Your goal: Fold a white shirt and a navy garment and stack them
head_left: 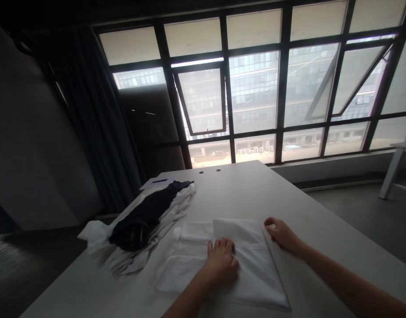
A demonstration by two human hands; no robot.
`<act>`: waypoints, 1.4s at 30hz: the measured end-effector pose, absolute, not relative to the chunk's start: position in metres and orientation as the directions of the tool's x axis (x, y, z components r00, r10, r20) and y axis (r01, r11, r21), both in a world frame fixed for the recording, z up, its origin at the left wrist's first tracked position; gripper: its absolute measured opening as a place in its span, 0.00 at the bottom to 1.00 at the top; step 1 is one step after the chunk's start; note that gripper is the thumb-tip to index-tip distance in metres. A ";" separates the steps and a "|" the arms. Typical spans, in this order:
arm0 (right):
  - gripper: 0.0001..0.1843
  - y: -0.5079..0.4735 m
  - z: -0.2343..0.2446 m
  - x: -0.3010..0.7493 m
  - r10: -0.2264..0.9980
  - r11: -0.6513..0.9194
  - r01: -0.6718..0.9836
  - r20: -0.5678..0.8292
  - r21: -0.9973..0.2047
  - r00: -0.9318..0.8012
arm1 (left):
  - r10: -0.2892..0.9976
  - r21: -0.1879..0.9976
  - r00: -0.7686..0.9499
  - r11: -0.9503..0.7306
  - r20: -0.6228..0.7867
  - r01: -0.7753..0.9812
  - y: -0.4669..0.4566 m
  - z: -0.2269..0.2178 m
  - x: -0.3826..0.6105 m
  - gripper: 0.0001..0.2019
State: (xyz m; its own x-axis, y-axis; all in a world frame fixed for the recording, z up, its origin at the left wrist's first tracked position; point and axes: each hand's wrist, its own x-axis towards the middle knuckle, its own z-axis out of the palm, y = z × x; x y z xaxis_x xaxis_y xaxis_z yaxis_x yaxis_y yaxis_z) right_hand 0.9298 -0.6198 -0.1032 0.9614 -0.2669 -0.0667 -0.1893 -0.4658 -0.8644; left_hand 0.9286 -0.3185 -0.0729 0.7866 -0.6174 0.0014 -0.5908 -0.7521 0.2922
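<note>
A folded white garment (256,274) lies on the table in front of me, its left part in loose layers and a squared flap at the top. My left hand (223,263) rests on the middle of the cloth, palm down with its fingers stretched forward. At the garment's far right corner is my right hand (280,233), its fingers and thumb curled together at the fabric's edge. The bit between those fingertips is too small to see clearly, but they meet the cloth's border.
Left of the garment, a dark piece of clothing (140,221) is heaped over crumpled white clothes (123,263). Behind them, a pen (159,180) lies on paper (150,183). The white table (229,190) reaches toward the windows. Another table (400,154) stands at the far right.
</note>
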 end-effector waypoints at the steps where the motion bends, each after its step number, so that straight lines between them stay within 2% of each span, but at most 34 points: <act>1: 0.15 -0.620 -0.102 0.937 -0.251 -0.468 -0.192 -0.079 -0.863 0.965 | -0.574 0.266 0.815 -0.776 0.077 -0.572 -0.324 -0.080 0.924 0.18; 4: 0.18 -0.619 -0.097 0.955 -0.140 -0.409 -0.171 -0.124 -0.896 0.982 | -0.554 0.241 0.794 -0.759 0.251 -0.605 -0.329 -0.097 0.919 0.19; 6: 0.19 -0.621 -0.095 0.964 -0.054 -0.342 -0.176 -0.168 -0.923 0.984 | -0.609 0.252 0.744 -0.701 0.276 -0.667 -0.324 -0.101 0.924 0.23; 10: 0.22 -0.631 -0.097 0.968 0.049 -0.254 -0.226 -0.246 -0.941 0.968 | -0.729 0.266 0.652 -0.599 0.209 -0.755 -0.306 -0.092 0.941 0.32; 14: 0.19 -0.643 -0.100 0.959 0.115 -0.251 -0.265 -0.300 -0.931 0.947 | -0.771 0.290 0.621 -0.568 0.142 -0.771 -0.299 -0.081 0.951 0.38; 18: 0.17 -0.647 -0.099 0.950 0.179 -0.263 -0.283 -0.335 -0.923 0.925 | -0.812 0.305 0.579 -0.536 0.069 -0.787 -0.301 -0.074 0.950 0.40; 22: 0.17 -0.646 -0.099 0.942 0.167 -0.251 -0.305 -0.351 -0.919 0.921 | -0.829 0.301 0.559 -0.526 0.027 -0.795 -0.302 -0.069 0.949 0.40; 24: 0.18 -0.646 -0.100 0.939 0.116 -0.341 -0.238 -0.292 -0.909 0.949 | -0.828 0.297 0.561 -0.532 0.018 -0.793 -0.302 -0.069 0.949 0.41; 26: 0.21 -0.646 -0.101 0.936 0.059 -0.491 -0.117 -0.167 -0.864 0.984 | -0.831 0.293 0.556 -0.530 0.008 -0.796 -0.302 -0.070 0.949 0.42; 28: 0.20 -0.646 -0.101 0.933 0.034 -0.632 -0.013 -0.045 -0.775 0.998 | -0.836 0.290 0.548 -0.525 0.000 -0.800 -0.301 -0.071 0.949 0.43; 31: 0.16 -0.642 -0.101 0.927 0.016 -0.772 0.030 0.027 -0.635 1.000 | -0.838 0.285 0.546 -0.525 -0.007 -0.802 -0.301 -0.071 0.949 0.44; 38: 0.13 -0.633 -0.103 0.900 -0.071 -0.909 0.014 0.188 -0.416 0.980 | -0.840 0.275 0.542 -0.521 0.003 -0.808 -0.298 -0.073 0.950 0.45; 42: 0.12 -0.622 -0.096 0.894 0.009 -0.940 0.129 0.357 -0.314 0.934 | -0.839 0.284 0.544 -0.518 0.014 -0.806 -0.299 -0.071 0.948 0.44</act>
State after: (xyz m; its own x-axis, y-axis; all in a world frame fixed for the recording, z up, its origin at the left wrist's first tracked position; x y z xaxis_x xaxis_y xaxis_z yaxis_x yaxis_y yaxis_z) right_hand 0.8944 -0.6224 -0.0961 0.9342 0.0091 0.3566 0.1292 -0.9405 -0.3144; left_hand 0.9481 -0.2993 -0.0709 0.5442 -0.8388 0.0144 -0.8065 -0.5184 0.2845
